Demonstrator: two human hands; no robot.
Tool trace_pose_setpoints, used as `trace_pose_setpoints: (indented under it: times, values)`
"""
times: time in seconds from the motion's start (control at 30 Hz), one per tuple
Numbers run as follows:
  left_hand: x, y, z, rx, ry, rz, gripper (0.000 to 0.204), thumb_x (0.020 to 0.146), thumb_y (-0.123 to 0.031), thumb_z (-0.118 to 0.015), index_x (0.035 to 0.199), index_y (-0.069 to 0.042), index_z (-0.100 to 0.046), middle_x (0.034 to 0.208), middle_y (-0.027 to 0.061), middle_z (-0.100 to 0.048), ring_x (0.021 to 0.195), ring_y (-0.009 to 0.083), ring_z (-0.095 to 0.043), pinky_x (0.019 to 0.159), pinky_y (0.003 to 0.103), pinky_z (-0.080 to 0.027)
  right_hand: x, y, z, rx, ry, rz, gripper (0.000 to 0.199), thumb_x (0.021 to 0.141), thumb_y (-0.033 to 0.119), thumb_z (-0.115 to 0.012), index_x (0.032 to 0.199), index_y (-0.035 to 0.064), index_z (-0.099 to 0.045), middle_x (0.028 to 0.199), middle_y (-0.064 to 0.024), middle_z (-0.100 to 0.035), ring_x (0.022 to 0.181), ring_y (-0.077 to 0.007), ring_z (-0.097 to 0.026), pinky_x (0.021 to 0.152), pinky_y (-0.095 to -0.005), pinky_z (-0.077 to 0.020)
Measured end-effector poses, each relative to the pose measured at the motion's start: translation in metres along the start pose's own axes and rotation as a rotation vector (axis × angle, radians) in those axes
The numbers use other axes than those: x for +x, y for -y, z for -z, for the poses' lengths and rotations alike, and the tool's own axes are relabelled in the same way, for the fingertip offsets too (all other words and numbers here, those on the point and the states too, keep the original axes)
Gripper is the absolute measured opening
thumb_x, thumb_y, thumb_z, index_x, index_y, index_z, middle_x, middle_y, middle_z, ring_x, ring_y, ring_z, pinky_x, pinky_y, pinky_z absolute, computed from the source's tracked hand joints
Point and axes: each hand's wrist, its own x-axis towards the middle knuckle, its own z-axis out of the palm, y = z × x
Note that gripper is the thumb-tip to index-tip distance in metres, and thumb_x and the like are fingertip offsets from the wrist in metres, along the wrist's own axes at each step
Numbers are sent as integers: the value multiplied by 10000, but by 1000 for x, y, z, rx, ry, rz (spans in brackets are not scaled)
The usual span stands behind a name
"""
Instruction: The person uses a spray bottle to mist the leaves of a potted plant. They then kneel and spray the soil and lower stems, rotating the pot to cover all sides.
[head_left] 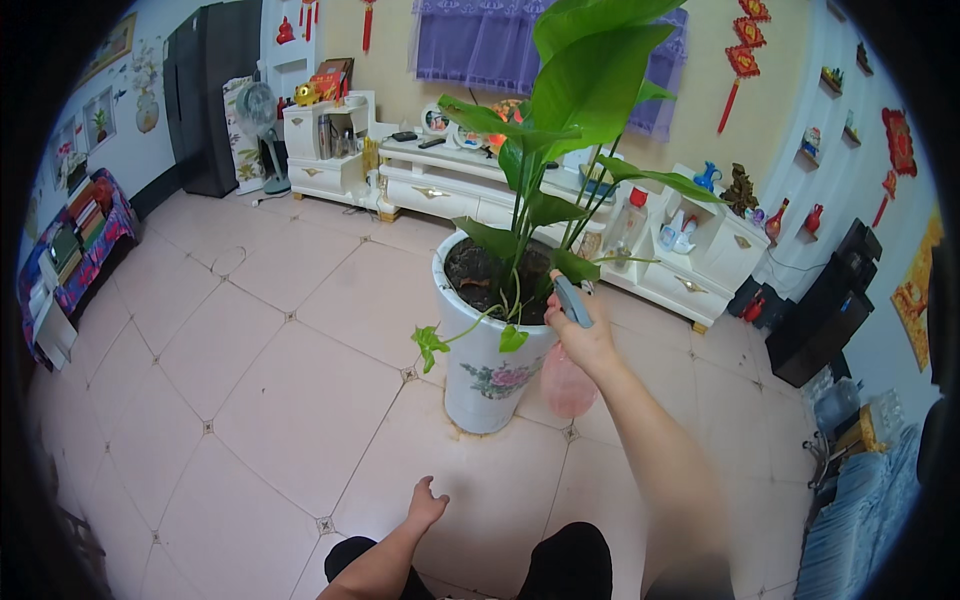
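A tall white plant pot [455, 345] with painted pink flowers stands on the floor in front of me. A large plant with broad green leaves [585, 95] grows from its dark soil [475, 270], and a thin vine [430, 345] hangs over the rim. My right hand [583, 335] is closed round the grey trigger head of a spray bottle [570, 385] with a see-through pink body. Its orange-tipped nozzle is among the lower leaves, beside the pot's right rim. Low over the floor, my left hand [430, 503] holds nothing, its fingers loosely bent and apart.
Behind the pot runs a long white cabinet [450, 200] carrying ornaments and bottles. A fan [260, 120] and a dark fridge [205, 100] stand at the back left. A black speaker [825, 310] and a blue pleated cloth [865, 520] are at the right.
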Motion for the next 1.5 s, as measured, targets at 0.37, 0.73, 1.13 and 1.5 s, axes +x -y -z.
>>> trace_pose_setpoints:
  times: [0.37, 0.73, 1.13, 1.5]
  values:
    - [-3, -12, 3, -6, 30, 24, 701, 739, -170, -661, 1349, 43, -387, 1297, 283, -468, 1172, 379, -523, 970, 424, -451, -7, 1, -18, -210, 49, 30, 226, 820, 41, -598, 1043, 9, -606, 842, -45, -596, 759, -125, -551, 718, -275, -467]
    - [3, -1, -1, 14, 13, -11, 697, 741, -190, -664, 1342, 38, -397, 1301, 283, -464, 1181, 390, -509, 987, 422, -435, -11, -20, -16, -110, 57, 67, 298, 814, 101, -570, 1099, 37, -630, 854, -160, -664, 806, -304, -657, 731, -360, -502]
    - [-2, -13, -2, 10, 62, 46, 680, 765, -153, -689, 1351, 18, -391, 1359, 217, -446, 1245, 350, -469, 993, 415, -436, -16, -31, 4, -233, 6, -3, 431, 837, 43, -565, 1267, 77, -575, 865, -64, -618, 775, -169, -582, 726, -293, -481]
    - [-4, -17, -3, 7, 55, 36, 687, 755, -186, -668, 1349, 25, -396, 1311, 271, -458, 1200, 377, -496, 991, 418, -432, -15, -45, 13, -217, -252, -60, 192, 830, 10, -563, 1016, -13, -601, 819, -78, -621, 729, -145, -604, 700, -284, -493]
